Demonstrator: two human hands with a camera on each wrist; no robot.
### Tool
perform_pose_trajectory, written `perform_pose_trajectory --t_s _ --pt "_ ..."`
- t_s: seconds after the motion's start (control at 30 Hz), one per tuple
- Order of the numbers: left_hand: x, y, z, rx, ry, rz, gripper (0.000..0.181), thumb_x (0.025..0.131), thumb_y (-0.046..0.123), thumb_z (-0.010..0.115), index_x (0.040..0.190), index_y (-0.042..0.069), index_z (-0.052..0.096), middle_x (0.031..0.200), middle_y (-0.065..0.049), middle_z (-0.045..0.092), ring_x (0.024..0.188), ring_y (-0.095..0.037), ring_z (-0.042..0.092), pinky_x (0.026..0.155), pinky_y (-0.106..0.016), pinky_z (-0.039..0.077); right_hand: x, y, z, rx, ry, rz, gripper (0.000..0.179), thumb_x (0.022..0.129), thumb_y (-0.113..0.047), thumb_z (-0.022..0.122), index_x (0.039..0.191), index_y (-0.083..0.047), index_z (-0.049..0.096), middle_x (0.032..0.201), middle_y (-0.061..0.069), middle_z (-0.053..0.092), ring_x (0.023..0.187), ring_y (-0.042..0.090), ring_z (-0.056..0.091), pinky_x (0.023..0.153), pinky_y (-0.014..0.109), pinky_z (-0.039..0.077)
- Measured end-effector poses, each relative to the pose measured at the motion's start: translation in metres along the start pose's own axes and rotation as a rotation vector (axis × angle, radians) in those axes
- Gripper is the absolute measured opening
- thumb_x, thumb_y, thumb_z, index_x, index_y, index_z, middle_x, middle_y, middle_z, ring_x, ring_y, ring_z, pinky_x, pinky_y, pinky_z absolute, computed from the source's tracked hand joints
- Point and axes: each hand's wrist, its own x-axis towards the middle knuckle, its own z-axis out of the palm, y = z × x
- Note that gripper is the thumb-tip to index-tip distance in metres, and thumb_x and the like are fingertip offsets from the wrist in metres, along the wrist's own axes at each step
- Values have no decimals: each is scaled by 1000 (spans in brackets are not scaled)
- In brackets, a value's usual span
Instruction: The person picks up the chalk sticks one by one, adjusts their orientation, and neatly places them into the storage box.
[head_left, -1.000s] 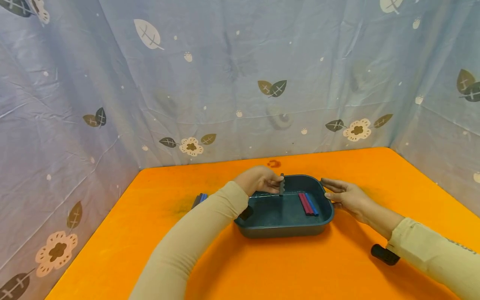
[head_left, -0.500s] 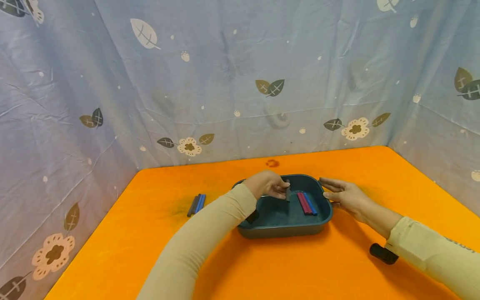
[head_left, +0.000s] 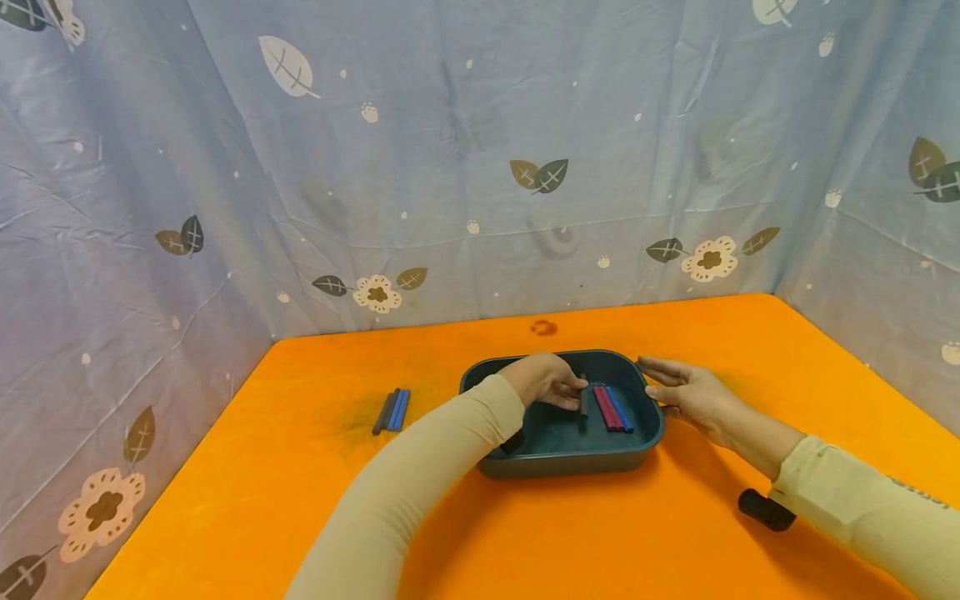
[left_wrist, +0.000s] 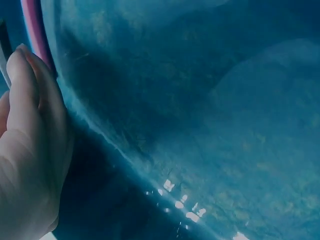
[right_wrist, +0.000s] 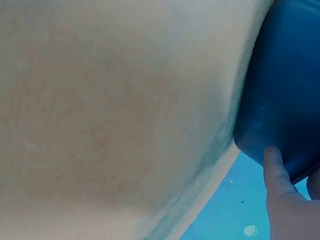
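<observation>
In the head view, my left hand [head_left: 549,382] is inside the dark teal tray [head_left: 562,463] and pinches a thin dark grey stick [head_left: 584,407] between thumb and fingers. Just right of it, two magenta sticks [head_left: 608,409] and a blue stick [head_left: 621,410] lie side by side on the tray floor. The left wrist view shows the left hand [left_wrist: 32,130] close to a magenta stick [left_wrist: 35,32]. My right hand [head_left: 697,400] touches the tray's right end with fairly straight fingers. In the right wrist view, one finger [right_wrist: 276,172] lies against the tray's outer wall.
A small row of grey and blue sticks [head_left: 392,411] lies on the orange tabletop [head_left: 247,492], left of the tray. A patterned curtain [head_left: 450,167] encloses the table at the back and sides. A black cylindrical device [head_left: 766,510] sits at the right wrist.
My left hand has moved right and down into the tray with the grey stick, toward the magenta sticks. The sticks on the table are more exposed. My right hand stays at the tray.
</observation>
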Motion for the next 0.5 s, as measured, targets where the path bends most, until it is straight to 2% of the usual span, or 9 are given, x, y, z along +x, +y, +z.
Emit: perform_pose_trajectory --t_s 0.07,0.1,0.13,0.17,0.2,0.23,0.33,0.43,0.5 --pt "72 -9 0 -16 -13 -17 21 83 6 77 101 0 68 91 -21 68 77 -37 67 61 -46 59 0 0 0 -5 1 1 59 103 -1 45 152 6 13 154 29 13 92 0 59 75 26 54" --pt "89 -12 2 -18 -9 -15 23 81 5 78 101 -1 67 90 -21 68 77 -38 67 61 -47 59 0 0 0 -7 1 2 59 103 -1 45 152 6 13 154 29 13 93 -1 58 75 26 54" --pt "98 -14 4 -18 -11 -17 25 80 5 78 102 -1 67 90 -22 68 77 -38 67 61 -47 59 0 0 1 -8 2 3 59 103 -1 45 152 6 13 154 29 14 93 0 58 75 27 54" --pt "94 -15 5 -15 -15 -20 25 81 4 78 102 -2 66 90 -22 67 77 -38 67 62 -47 59 0 0 1 -6 2 4 59 103 -1 44 152 6 13 155 29 14 93 0 58 75 27 54" --pt "77 -14 7 -12 -13 -24 24 82 2 77 101 -3 66 89 -22 67 75 -37 67 61 -46 59 0 0 1 -5 3 3 59 103 -1 44 152 6 13 155 29 13 93 0 58 75 27 54" --pt "77 -14 8 -11 -16 -33 23 82 2 77 100 -3 65 88 -22 67 74 -37 67 60 -45 59 0 0 1 -2 3 3 59 103 -1 44 152 6 13 155 29 13 93 -1 58 76 27 54" --pt "57 -12 13 6 4 -35 13 86 0 72 97 -4 65 89 -21 66 74 -35 67 61 -43 59 0 1 1 5 2 3 59 103 -1 44 152 6 13 155 29 13 93 -1 59 75 26 54" --pt "36 -11 19 11 46 -29 13 87 -1 70 99 -3 65 93 -21 66 78 -35 67 66 -42 60 0 1 1 8 1 3 59 103 0 44 152 6 13 155 29 13 93 0 59 75 26 54" --pt "22 -10 20 0 43 -39 15 88 -2 69 103 -3 64 96 -21 66 82 -35 68 69 -42 60 0 1 1 6 -1 4 59 103 0 44 152 6 12 155 29 13 93 0 59 74 26 53"
